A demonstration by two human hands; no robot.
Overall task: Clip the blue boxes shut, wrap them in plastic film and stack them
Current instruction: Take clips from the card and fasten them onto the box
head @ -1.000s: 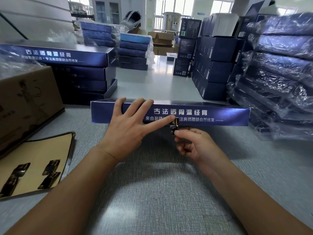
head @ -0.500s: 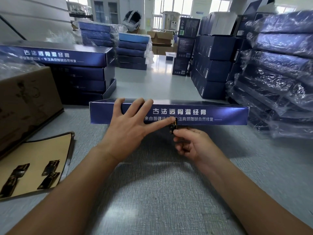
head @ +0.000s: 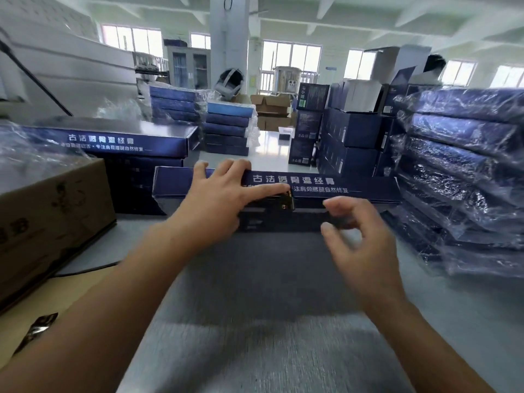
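A long flat blue box (head: 368, 188) with white lettering lies across the grey table in front of me, its front side facing me and its dark underside showing. A small dark metal clip (head: 287, 201) sits on the middle of its front edge. My left hand (head: 218, 202) presses flat on the box front, fingers reaching its top edge and the index finger stretched out to the clip. My right hand (head: 360, 236) hovers just right of the clip with loosely curled fingers and holds nothing.
A tall stack of film-wrapped blue boxes (head: 459, 154) stands at the right. Unwrapped blue boxes (head: 127, 146) are stacked at the left behind a cardboard carton (head: 51, 211). A tan card with spare clips (head: 39, 330) lies at the near left. More boxes (head: 351, 143) fill the back.
My right hand has let go of the clip and drawn away to the right. The clip stays on the box edge. My left hand keeps pressing, and my view has tipped upward.
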